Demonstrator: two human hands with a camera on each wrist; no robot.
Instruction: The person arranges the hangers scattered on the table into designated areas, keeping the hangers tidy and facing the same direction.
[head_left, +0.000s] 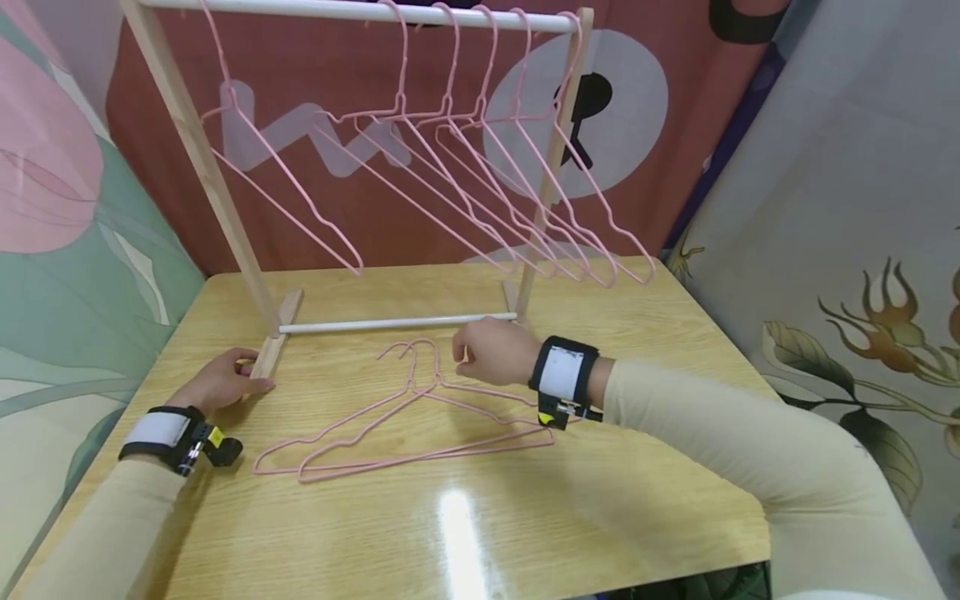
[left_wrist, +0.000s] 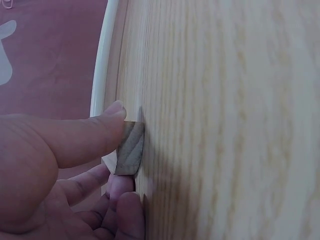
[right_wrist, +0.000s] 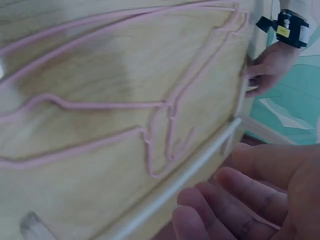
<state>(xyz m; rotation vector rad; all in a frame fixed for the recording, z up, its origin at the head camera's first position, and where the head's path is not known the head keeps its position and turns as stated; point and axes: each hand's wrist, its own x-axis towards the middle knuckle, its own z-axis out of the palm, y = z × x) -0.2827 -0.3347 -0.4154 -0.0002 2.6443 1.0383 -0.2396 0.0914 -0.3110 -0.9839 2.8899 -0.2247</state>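
My left hand (head_left: 217, 383) grips the front end of the left wooden foot (head_left: 268, 357) of a small clothes rack. In the left wrist view, the thumb presses on top of that foot's cut end (left_wrist: 131, 150) and the fingers curl beneath. Over the table, just in front of the rack's lower white bar (head_left: 397, 322), my right hand (head_left: 495, 352) hovers with loosely bent fingers, holding nothing. Two pink hangers (head_left: 437, 362) lie overlapped on the table, their hooks toward the rack. My right forearm and wrist strap cover their right ends in the head view.
On the rack's upper white rail (head_left: 337, 8), several pink hangers (head_left: 405, 58) hang bunched at the right, and a single one (head_left: 285, 167) hangs at the left. Wooden posts (head_left: 183, 117) stand at both sides. Patterned curtains (head_left: 825, 250) surround the wooden table (head_left: 337, 542).
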